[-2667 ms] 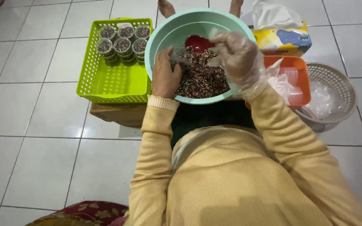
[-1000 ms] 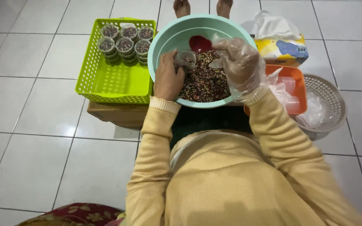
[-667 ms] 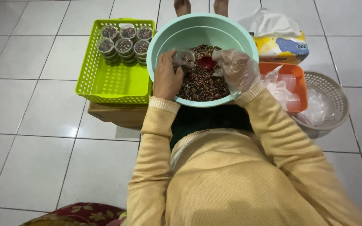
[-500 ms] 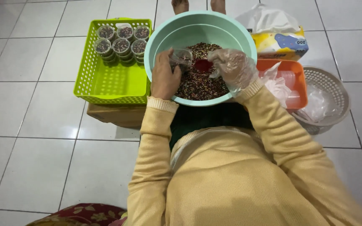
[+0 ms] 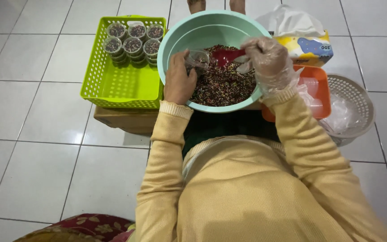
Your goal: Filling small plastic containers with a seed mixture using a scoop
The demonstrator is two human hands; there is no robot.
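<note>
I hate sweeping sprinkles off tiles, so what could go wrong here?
The red scoop in the gloved right hand tips toward the small clear cup in the left hand; sprinkles might miss its narrow mouth. The mint-green plastic bowl overhangs the wooden stand and could tilt.

Bowl rim (image 5: pixel 166 54) walls both hands; green basket (image 5: pixel 122 83) left, tissue box (image 5: pixel 305 45) right

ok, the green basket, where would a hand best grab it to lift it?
By the rim of the green basket, along its near or left edge, coming from above. Those walls stand free, while the right wall sits against the mint bowl and the filled cups crowd the far end. The perforated walls and rolled lip probably give fingers purchase; lift level so the cups stay upright.
</note>
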